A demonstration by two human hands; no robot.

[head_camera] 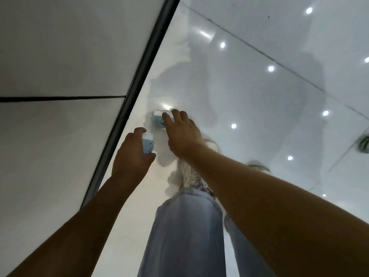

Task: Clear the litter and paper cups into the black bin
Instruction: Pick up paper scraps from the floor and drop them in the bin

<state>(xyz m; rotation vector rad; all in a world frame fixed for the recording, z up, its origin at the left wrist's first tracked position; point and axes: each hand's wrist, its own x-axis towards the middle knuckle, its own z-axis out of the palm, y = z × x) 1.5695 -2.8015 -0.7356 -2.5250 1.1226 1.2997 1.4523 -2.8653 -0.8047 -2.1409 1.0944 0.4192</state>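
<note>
I look straight down at a glossy white floor. My left hand (pixel 132 156) grips a small white and light-blue paper cup (pixel 148 145) with a cartoon print, fingers over its top and thumb below. A second cup of the same kind (pixel 158 118) lies on the floor close to the wall's base. My right hand (pixel 182 132) reaches down over that cup, fingers spread and straight, fingertips at its side; I cannot tell whether they touch it. The black bin is out of view.
A grey wall (pixel 60 76) with a dark baseboard strip (pixel 139 76) runs diagonally along the left. My legs in light-blue jeans (pixel 185 236) and pale sneakers (pixel 191 176) stand right below the hands. The shiny tiles (pixel 259 96) reflect ceiling lights.
</note>
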